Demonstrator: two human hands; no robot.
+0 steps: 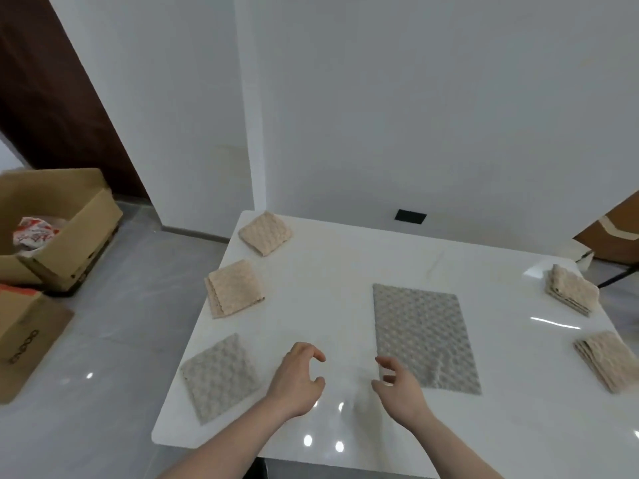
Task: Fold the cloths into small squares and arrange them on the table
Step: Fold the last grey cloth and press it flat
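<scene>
Both my hands are empty: my left hand [300, 374] hovers with fingers curled wide, my right hand [397, 383] spread at the near-left corner of the flat grey cloth [423, 337], likely to fold it. Folded squares [221, 375] ring that cloth along the counter [328, 278] edges.

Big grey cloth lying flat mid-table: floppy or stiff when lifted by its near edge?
Likely floppy: the grey cloth lies flat with slight rippling near the right hand. Probably light, thin. May slide if pushed; the table looks glossy.
</scene>
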